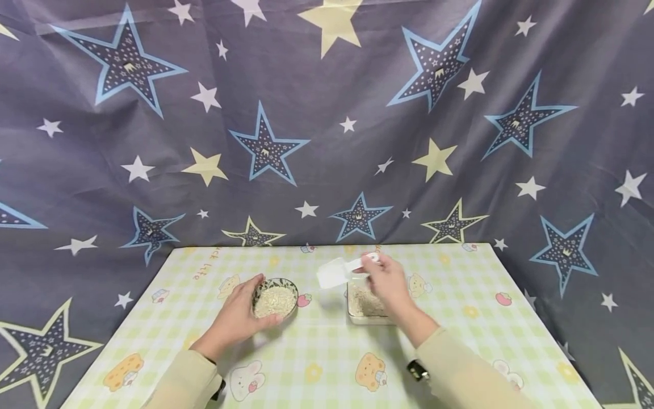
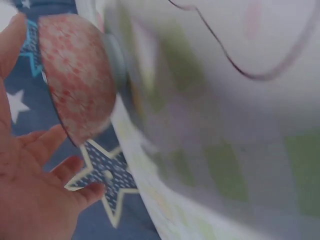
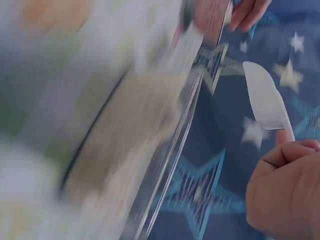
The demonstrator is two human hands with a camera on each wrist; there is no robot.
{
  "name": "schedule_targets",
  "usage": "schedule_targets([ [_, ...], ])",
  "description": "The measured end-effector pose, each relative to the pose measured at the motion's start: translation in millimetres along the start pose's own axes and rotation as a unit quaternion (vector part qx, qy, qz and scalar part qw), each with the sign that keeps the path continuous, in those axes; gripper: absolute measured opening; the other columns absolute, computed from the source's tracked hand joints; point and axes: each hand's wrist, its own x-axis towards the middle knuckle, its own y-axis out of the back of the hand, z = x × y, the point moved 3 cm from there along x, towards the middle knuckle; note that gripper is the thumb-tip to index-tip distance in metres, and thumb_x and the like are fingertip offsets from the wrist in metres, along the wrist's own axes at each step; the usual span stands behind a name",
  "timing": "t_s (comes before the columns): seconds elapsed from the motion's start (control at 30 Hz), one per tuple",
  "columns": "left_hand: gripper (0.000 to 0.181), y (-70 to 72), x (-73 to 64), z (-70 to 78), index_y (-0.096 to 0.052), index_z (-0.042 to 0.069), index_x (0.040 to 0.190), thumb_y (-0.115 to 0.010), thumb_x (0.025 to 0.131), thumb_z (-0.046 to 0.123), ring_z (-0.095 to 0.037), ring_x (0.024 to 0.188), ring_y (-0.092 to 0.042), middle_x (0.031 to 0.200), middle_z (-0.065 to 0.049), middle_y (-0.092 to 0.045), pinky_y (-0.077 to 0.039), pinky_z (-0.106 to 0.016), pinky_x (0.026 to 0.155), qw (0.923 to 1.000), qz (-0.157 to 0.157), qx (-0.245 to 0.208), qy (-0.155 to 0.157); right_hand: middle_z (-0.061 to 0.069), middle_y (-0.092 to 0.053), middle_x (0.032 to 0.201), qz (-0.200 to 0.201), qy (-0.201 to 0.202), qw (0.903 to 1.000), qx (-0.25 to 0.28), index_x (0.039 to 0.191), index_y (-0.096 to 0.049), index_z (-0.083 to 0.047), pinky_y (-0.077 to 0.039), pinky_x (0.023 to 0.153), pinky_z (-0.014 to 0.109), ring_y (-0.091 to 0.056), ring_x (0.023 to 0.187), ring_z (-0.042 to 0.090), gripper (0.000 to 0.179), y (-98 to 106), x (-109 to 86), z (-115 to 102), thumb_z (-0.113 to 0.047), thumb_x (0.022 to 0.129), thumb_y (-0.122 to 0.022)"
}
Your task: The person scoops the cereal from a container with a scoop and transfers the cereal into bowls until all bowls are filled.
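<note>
My left hand (image 1: 242, 312) holds the side of a small round bowl (image 1: 296, 304), thumb on the near rim and fingers on the far left. In the left wrist view, the bowl (image 2: 80, 75) has a red outside with pale flowers and stands upright on the table. Pale flakes, like oats (image 1: 276, 301), fill much of it. My right hand (image 1: 388, 284) grips a white plastic scoop (image 1: 334, 274) by its handle, raised, with the scoop's head pointing left towards the bowl. Below that hand, a clear rectangular container (image 1: 370, 321) holds more beige flakes (image 3: 135, 125).
A table cover (image 1: 317, 346) with green checks and cartoon animals lies under everything. Behind the table's far edge hangs a dark cloth (image 1: 317, 85) with stars. The bowl and the container stand apart, with a stretch of table cover between them.
</note>
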Motion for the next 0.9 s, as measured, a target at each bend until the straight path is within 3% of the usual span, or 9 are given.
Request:
schedule_targets([
  [0.1,0.115,0.8,0.9,19.7,-0.035,0.006,0.165,-0.087,0.080,0.064,-0.048,0.153,-0.041,0.166,-0.021,-0.045,-0.038,-0.072,0.122,0.9991,0.023,-0.014,-0.032,-0.006,-0.080,0.080,0.036,-0.021,0.9991,-0.007,0.123,-0.069,0.001,-0.032,0.043,0.016,-0.043,0.048,0.003,0.028,49,4.4,-1,-0.022,0.108,-0.065],
  [0.2,0.109,-2.8,4.2,46.8,-0.038,0.010,0.165,-0.089,0.081,0.059,-0.044,0.154,-0.041,0.166,-0.017,-0.046,-0.039,-0.070,0.123,0.9975,0.025,-0.025,-0.062,-0.010,-0.079,0.077,0.058,-0.024,0.9969,-0.046,0.125,-0.068,0.002,-0.033,0.042,0.016,-0.044,0.048,0.002,0.032,89,2.6,-3,-0.024,0.108,-0.064],
  [0.37,0.110,-30.7,19.7,94.1,-0.038,0.013,0.166,-0.089,0.080,0.058,-0.038,0.156,-0.042,0.168,-0.015,-0.044,-0.037,-0.063,0.127,0.9959,-0.027,-0.032,-0.080,-0.001,-0.081,0.082,0.059,0.010,0.9888,-0.137,0.124,-0.068,0.004,-0.035,0.046,0.019,-0.046,0.051,0.004,0.031,126,-4.5,-8,-0.022,0.108,-0.064],
  [0.47,0.110,-50.9,29.6,112.0,-0.037,0.011,0.166,-0.090,0.080,0.056,-0.038,0.156,-0.042,0.168,-0.016,-0.044,-0.037,-0.060,0.128,0.9939,-0.056,-0.037,-0.087,0.010,-0.082,0.089,0.046,0.048,0.9790,-0.192,0.123,-0.070,0.003,-0.038,0.048,0.021,-0.048,0.051,0.004,0.029,127,-4.8,-8,-0.020,0.108,-0.064],
  [0.6,0.109,-70.8,41.1,122.8,-0.037,0.008,0.166,-0.091,0.082,0.053,-0.038,0.155,-0.043,0.167,-0.014,-0.047,-0.040,-0.062,0.125,0.9923,-0.070,-0.044,-0.092,0.015,-0.082,0.093,0.031,0.092,0.9622,-0.254,0.120,-0.073,0.000,-0.042,0.050,0.021,-0.052,0.054,0.004,0.027,118,-3.2,-4,-0.022,0.108,-0.065],
  [0.8,0.111,-89.3,54.0,127.2,-0.033,0.020,0.168,-0.086,0.082,0.065,-0.030,0.157,-0.042,0.169,0.002,-0.045,-0.046,-0.078,0.107,0.9930,-0.094,-0.024,-0.068,0.013,-0.082,0.089,0.001,0.105,0.9492,-0.297,0.114,-0.074,0.000,-0.050,0.054,0.021,-0.064,0.064,0.005,0.021,108,-4.5,6,-0.018,0.108,-0.064],
  [0.9,0.109,-91.6,58.7,131.5,-0.033,0.019,0.169,-0.086,0.084,0.061,-0.031,0.157,-0.041,0.169,0.002,-0.046,-0.045,-0.075,0.112,0.9916,-0.104,-0.034,-0.068,0.012,-0.081,0.087,-0.004,0.104,0.9467,-0.305,0.112,-0.074,0.000,-0.049,0.053,0.021,-0.064,0.062,0.008,0.019,107,-5.4,9,-0.016,0.108,-0.064],
])
